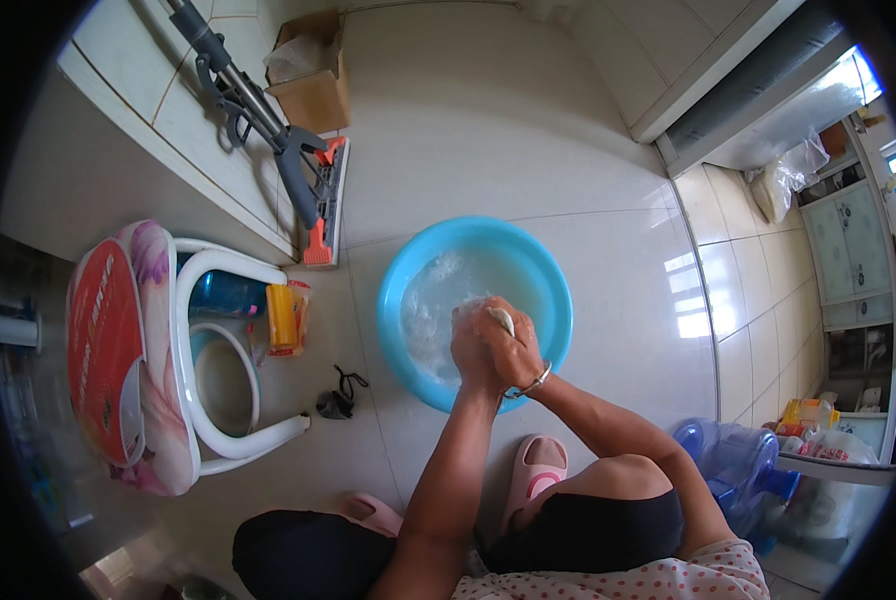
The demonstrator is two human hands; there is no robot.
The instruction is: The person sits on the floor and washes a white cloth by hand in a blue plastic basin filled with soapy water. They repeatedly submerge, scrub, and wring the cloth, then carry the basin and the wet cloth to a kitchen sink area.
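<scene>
A round light-blue plastic basin (394,300) stands on the tiled floor, holding cloudy, sudsy water (437,300). Over its near right part my two hands are pressed together. My left hand (478,341) is the one whose identity is partly masked by the overlap; my right hand (514,345) lies against it. A piece of whitish wet cloth (502,321) shows between the fingers of my right hand, which has a silver bangle at the wrist. The rest of the cloth is hidden, and the grip of my left hand on it cannot be made out.
A flat mop (328,202) leans at the upper left near a cardboard box (313,97). A folding stool (223,262) stands at the left, beside a yellow package (281,319). A small black item (335,405) lies nearby. A large blue water bottle (740,457) is at the right.
</scene>
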